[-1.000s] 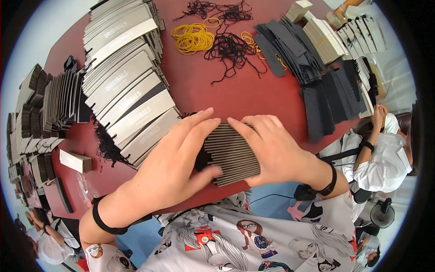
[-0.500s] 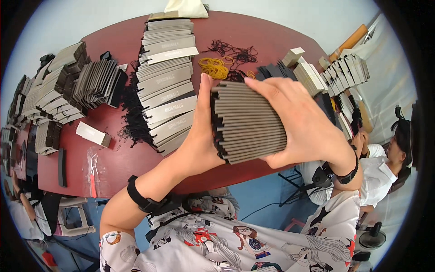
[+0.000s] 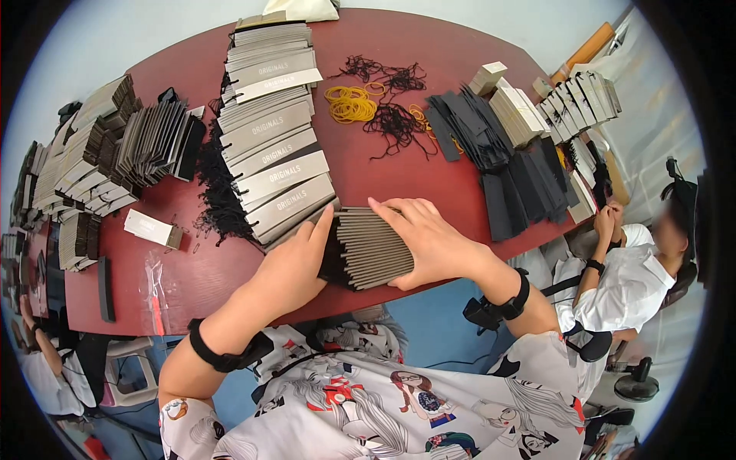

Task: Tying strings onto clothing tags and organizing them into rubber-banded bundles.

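Note:
Between my two hands, low over the table's near edge, is a thick stack of grey-brown cardboard hang tags point(image 3: 376, 249), edges facing up. My left hand point(image 3: 295, 264) presses its left side, fingers closed against it. Around the right side curls my right hand point(image 3: 433, 241), thumb at the near end and fingertips at the far end. Just left of the stack, a long overlapping row of grey hang tags point(image 3: 268, 126) runs away from me, its black strings point(image 3: 221, 201) bunched along the left side. Whether the stack rests on the table is hidden.
Yellow rubber bands point(image 3: 350, 105) and tangled black cords point(image 3: 396, 132) lie on the red table point(image 3: 429, 46). Black card strips point(image 3: 479, 130) are heaped at right. More tag stacks point(image 3: 92, 165) fill the left. A person point(image 3: 621, 284) sits at the right.
Both hands have lowered the stack toward me, down to the table's near edge beside the row's near end. The view has shifted slightly, and the black strips at right now show.

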Tool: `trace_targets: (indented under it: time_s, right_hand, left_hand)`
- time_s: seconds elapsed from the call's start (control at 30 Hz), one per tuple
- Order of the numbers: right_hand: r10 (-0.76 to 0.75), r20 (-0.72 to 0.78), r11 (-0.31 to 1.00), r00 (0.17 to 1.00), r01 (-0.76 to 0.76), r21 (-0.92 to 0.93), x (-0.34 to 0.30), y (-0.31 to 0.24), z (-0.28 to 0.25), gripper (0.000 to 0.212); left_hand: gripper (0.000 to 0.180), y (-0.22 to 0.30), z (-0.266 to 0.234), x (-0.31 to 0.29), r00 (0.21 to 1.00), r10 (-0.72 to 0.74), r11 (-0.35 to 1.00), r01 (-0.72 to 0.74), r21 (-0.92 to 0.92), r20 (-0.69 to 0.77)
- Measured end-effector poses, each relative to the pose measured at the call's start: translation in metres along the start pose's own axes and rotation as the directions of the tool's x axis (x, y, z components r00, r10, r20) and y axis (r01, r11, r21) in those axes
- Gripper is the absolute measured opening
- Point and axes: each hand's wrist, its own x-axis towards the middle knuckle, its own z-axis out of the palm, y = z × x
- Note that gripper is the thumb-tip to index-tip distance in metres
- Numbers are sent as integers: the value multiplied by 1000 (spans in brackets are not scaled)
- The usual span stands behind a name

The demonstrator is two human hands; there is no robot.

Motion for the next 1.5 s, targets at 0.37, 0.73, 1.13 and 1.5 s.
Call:
trace_targets:
  time_s: [0.37, 0.73, 1.13, 1.5]
  right_hand:
    - [44, -1, 987, 999, -43, -154, 1, -3, -2, 128]
    - [-27, -123, 995, 992, 15, -94, 1, 1, 12, 124]
    - [48, -142, 998, 989, -43, 43, 0, -1, -5, 113]
    - [-72, -163, 995, 984, 82, 54, -4, -25, -53, 109]
  left_hand:
    - [107, 12, 48, 9, 838, 202, 917, -343, -201, -507]
    - [80, 25, 71, 34, 838, 139, 712, -455, -535, -528]
    - [133, 8, 31, 17, 779, 335, 842, -500, -203, -530]
    - [120, 13, 30, 30, 793, 290, 644, -576, -504, -536]
